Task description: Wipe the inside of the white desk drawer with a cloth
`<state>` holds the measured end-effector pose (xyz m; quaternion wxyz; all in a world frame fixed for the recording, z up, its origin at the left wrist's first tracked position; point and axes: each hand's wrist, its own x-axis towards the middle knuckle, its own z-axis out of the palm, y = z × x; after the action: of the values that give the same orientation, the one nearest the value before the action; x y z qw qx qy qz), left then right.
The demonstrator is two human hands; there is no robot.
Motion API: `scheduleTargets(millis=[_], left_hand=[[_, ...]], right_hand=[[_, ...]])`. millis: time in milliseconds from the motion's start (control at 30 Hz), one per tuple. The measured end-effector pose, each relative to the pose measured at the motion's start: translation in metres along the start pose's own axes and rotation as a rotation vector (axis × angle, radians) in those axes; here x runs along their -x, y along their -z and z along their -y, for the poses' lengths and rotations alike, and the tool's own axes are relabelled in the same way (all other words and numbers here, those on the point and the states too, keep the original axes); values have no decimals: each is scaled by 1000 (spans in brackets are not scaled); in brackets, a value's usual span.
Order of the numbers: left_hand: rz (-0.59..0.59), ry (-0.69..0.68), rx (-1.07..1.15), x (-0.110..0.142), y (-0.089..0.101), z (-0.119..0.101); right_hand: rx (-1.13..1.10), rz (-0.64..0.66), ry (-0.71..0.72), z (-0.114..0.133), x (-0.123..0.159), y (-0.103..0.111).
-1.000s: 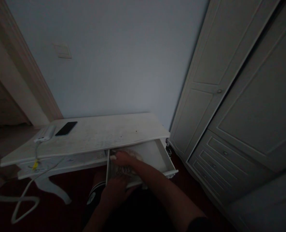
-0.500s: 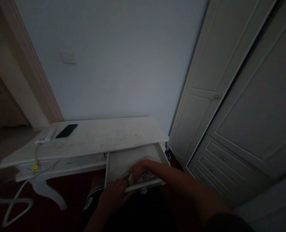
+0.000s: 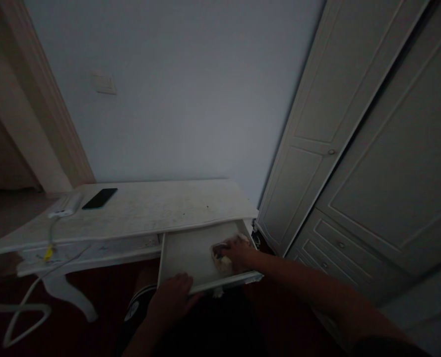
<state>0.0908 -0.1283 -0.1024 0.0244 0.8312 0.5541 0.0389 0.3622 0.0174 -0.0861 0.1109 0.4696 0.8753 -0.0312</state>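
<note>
A white drawer [image 3: 185, 250] is pulled out from the table, toward my body. Inside its right part, my right hand [image 3: 238, 252] presses down on a crumpled, light, patterned cloth [image 3: 223, 264], fingers closed over it. My left hand [image 3: 174, 291] grips the drawer's front panel near its left corner, with the fingers hooked over the top edge. The undersides of both hands are hidden, and the dim light blurs the cloth's pattern.
On the white table [image 3: 160, 203] lie a dark phone [image 3: 100, 199] and a white power strip [image 3: 66, 205], whose cable [image 3: 25, 300] loops down at the left. A white wardrobe [image 3: 305, 168] stands to the right. Behind the table is a wall with a light switch [image 3: 103, 83].
My right hand has moved with the cloth from the drawer's front, beside my left hand, to its right side. My left hand stays at the front edge, slightly farther left in view.
</note>
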Motion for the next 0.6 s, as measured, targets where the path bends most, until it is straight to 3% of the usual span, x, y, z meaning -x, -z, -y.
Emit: scheduleTargets(millis=[100,300,467,600], left_hand=[[-1,1,-4,0,-1,0],[12,-4,-14,-1,-3,0],[8,-14,5,-1,-1,1],[22,-10,0,-1,1,1]], right_hand=[[-26,-49,-37,-3,-8,4],[-98,-223,-253,7,-42,18],[-213,-281,-311,35,-79,26],[-333,-326,-216,72,-104,32]])
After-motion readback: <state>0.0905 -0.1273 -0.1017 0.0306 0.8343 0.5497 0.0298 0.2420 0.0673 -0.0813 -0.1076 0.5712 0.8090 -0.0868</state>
